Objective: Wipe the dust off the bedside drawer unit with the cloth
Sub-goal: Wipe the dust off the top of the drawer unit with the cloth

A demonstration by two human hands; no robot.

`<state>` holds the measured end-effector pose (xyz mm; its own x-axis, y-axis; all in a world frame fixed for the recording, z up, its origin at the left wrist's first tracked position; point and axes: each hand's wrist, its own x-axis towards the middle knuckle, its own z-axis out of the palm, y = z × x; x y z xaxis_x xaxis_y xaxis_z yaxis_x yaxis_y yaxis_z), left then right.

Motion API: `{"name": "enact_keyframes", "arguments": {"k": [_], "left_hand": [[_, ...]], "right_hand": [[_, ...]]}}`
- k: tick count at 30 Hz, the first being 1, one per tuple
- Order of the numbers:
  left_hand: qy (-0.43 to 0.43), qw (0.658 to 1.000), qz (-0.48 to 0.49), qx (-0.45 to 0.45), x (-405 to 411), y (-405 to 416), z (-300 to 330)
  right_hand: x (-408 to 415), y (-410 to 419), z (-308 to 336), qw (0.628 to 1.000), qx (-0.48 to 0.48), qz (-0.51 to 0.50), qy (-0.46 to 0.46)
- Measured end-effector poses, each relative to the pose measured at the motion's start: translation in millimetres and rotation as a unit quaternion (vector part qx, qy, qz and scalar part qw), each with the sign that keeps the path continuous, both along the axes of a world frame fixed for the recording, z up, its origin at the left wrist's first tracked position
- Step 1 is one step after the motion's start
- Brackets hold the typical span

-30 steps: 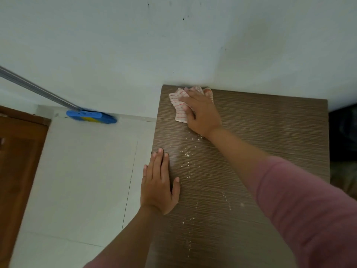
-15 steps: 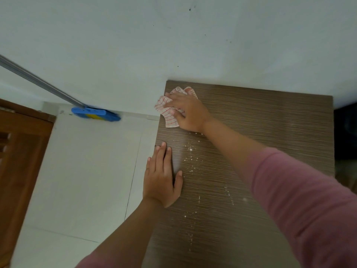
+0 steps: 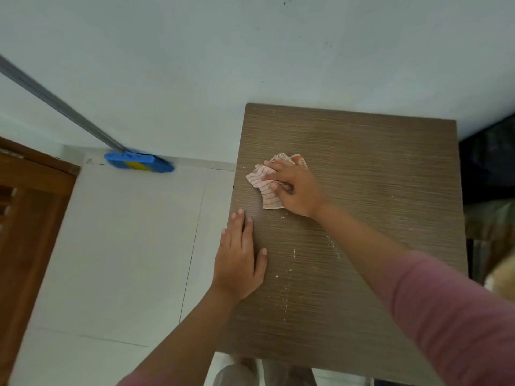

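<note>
The bedside drawer unit [image 3: 376, 168] shows its brown wood-grain top, standing against the white wall. My right hand [image 3: 296, 188] presses a crumpled white cloth with red stripes [image 3: 263, 181] onto the top near its left edge. My left hand [image 3: 238, 260] lies flat, fingers together, on the left edge of the top, closer to me than the cloth. White dust specks [image 3: 289, 270] are scattered over the wood between my two arms.
A blue broom head [image 3: 138, 162] with a grey handle leans against the wall on the pale tiled floor [image 3: 117, 246] to the left. A brown wooden door [image 3: 25, 218] is at the far left. Dark objects [image 3: 487, 168] sit right of the unit.
My right hand has dragged the cloth from the back left corner toward me along the left side of the top. My left hand has stayed in place.
</note>
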<state>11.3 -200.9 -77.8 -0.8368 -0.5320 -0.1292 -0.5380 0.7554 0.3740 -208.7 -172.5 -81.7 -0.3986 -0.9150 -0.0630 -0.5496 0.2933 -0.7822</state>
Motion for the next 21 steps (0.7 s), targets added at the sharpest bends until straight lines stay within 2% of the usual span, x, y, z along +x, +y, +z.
{"name": "enact_keyframes", "arguments": {"k": [5,11,21], "left_hand": [[-0.026,0.997,-0.067,-0.01,36.7,20.6,-7.7],[-0.03,0.998,-0.06,-0.008,37.6,18.6,-9.3],[0.01,0.998,-0.052,0.018,39.3,14.3,-10.3]], "right_hand": [[22.6,23.0,-1.6,1.0,0.004,-0.017,0.002],[43.2,47.3,-2.1,0.999,0.012,-0.035,-0.008],[86.3,89.9,-2.6,0.997,0.011,-0.072,0.003]]}}
